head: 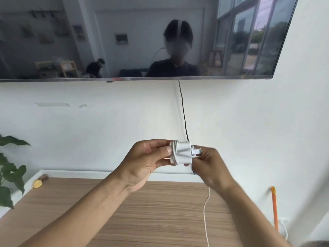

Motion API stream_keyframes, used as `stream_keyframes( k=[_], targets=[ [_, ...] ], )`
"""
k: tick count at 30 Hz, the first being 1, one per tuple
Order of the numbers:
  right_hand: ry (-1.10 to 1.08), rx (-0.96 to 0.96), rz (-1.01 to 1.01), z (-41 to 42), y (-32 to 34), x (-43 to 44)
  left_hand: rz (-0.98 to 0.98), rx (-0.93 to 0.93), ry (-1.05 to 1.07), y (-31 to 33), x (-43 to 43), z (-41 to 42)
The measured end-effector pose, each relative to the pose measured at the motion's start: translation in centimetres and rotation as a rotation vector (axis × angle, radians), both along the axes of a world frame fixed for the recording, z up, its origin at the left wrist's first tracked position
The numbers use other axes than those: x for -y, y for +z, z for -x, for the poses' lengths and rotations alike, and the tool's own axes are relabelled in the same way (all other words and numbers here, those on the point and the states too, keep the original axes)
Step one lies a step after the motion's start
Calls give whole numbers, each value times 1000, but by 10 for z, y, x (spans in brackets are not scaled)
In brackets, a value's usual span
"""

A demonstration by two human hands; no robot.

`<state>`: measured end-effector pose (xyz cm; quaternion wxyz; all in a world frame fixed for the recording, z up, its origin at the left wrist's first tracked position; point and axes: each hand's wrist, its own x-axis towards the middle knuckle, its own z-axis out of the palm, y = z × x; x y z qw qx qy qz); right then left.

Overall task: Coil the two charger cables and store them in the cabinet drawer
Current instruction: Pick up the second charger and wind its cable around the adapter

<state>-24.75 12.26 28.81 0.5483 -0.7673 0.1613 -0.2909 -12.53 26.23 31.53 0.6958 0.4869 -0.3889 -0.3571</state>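
A white charger block with its cable wound round it [180, 153] is held up in front of the wall, above the wooden cabinet top [142, 211]. My left hand [144, 161] grips its left side with fingers and thumb. My right hand [208, 165] pinches the cable's connector end at the block's right side. A second white cable [206, 220] hangs down below my right hand and trails across the cabinet top toward the front edge. No drawer is in view.
A wall-mounted TV [135, 38] hangs above, with a black cord [184, 118] running down the wall. A potted plant [10, 173] stands at the left. A small yellow object [37, 183] lies at the cabinet's back left. An orange stick [275, 209] leans at the right.
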Motion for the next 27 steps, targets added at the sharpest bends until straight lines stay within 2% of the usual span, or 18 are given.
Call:
stream_keyframes(
  k=[3,5,9,16,20,27],
  targets=[
    [-164,41,69,-10,-22,-33,-3,-51,131,-5,8,-1],
    [-225,33,154,-16,-33,-49,-28,-14,240,-11,14,-4],
    [-255,-122,507,-18,-42,-58,-82,138,440,-21,17,-10],
    [-203,-375,860,-2,-2,-54,-123,266,463,-31,8,-11],
    [-136,-431,942,2,15,-50,-132,346,481,-34,8,-7],
    [-125,-433,854,9,33,-44,-129,397,484,-42,2,-2]
  ],
)
